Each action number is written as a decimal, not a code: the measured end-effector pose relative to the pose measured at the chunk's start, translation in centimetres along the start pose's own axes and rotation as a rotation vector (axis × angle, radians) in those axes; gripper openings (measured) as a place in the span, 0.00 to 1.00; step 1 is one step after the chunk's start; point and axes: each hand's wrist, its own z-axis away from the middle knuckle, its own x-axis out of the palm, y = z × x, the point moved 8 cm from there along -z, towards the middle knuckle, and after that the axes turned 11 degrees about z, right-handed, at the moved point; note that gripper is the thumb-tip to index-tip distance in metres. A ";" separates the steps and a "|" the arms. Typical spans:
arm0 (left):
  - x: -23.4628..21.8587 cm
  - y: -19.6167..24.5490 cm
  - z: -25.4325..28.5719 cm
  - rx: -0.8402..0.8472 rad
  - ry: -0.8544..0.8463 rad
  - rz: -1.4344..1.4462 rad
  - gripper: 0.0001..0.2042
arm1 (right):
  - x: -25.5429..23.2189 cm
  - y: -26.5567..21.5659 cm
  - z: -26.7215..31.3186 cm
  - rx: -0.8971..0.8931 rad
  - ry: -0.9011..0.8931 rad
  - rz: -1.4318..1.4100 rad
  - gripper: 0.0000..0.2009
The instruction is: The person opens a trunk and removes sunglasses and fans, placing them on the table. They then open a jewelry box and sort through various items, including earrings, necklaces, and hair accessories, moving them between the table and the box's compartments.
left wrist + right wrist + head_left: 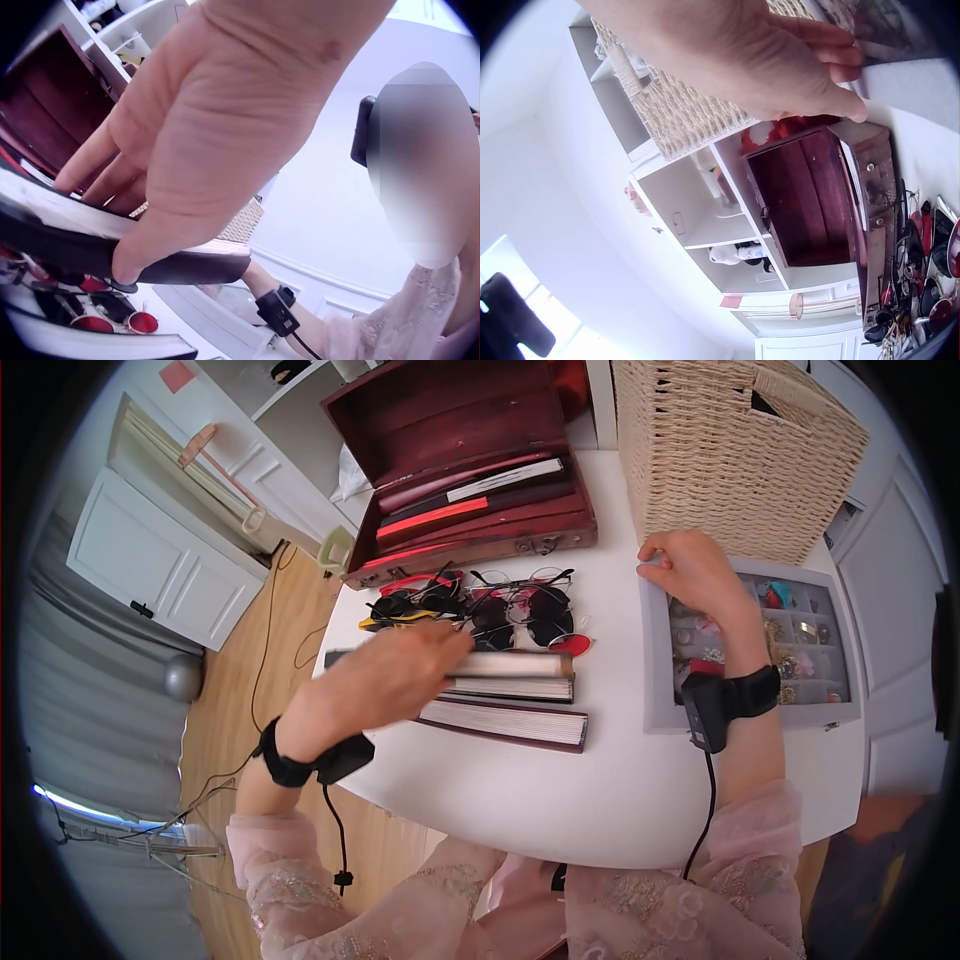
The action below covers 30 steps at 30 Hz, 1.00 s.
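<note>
My left hand (pixel 385 670) grips a dark-covered book (pixel 187 268), thumb on one cover and fingers on the other, white page edges between them. In the head view this book (pixel 520 665) is blurred and overlaps a row of sunglasses (pixel 520 605) behind it. Two more thick books, one (pixel 530 688) behind the other (pixel 530 725), lie on the white table just in front. My right hand (pixel 700 575) has its fingers loosely bent and holds nothing. It hovers by the rear left corner of a grey compartmented jewelry box (pixel 656 660).
An open dark red case (pixel 470 556) with books inside stands at the back of the table (pixel 480 800). A tall wicker basket (pixel 730 470) rises at the back right, behind the jewelry box. Black cables (pixel 335 830) hang from both wrist cameras.
</note>
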 end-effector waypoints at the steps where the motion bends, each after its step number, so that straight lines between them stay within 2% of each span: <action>1: 0.9 0.4 0.7 0.011 -0.041 0.015 0.14 | 0.0 0.0 0.0 -0.001 -0.002 -0.001 0.09; 2: 1.6 0.6 1.2 0.008 -0.043 0.017 0.14 | 0.0 0.0 0.0 -0.007 0.005 0.002 0.09; 4: 4.1 1.1 2.3 -0.001 -0.195 0.061 0.15 | 0.0 -0.2 0.0 -0.016 0.008 0.003 0.09; 5: 4.5 2.2 2.6 0.074 -0.177 0.132 0.10 | 0.0 -0.2 0.0 -0.006 0.005 0.001 0.09; 9: 8.6 3.4 2.8 0.158 -0.234 0.119 0.10 | 0.1 0.0 -0.1 -0.006 0.005 0.013 0.09; 13: 10.6 3.7 2.3 0.210 -0.245 -0.029 0.08 | 0.0 0.0 -0.1 -0.017 0.011 0.012 0.09; 18: 11.1 3.6 1.9 0.222 -0.219 -0.154 0.10 | 0.0 0.0 -0.1 -0.018 0.020 -0.008 0.09; 20: 9.6 4.7 1.7 0.296 -0.116 -0.140 0.06 | 0.0 0.0 -0.1 -0.015 0.018 -0.007 0.09; 27: 9.1 4.2 1.3 0.257 -0.102 -0.182 0.10 | 0.0 0.0 -0.1 -0.009 0.002 0.004 0.09; 30: 8.7 4.0 1.0 0.221 -0.160 -0.187 0.11 | 0.0 0.0 -0.1 -0.019 0.013 -0.004 0.09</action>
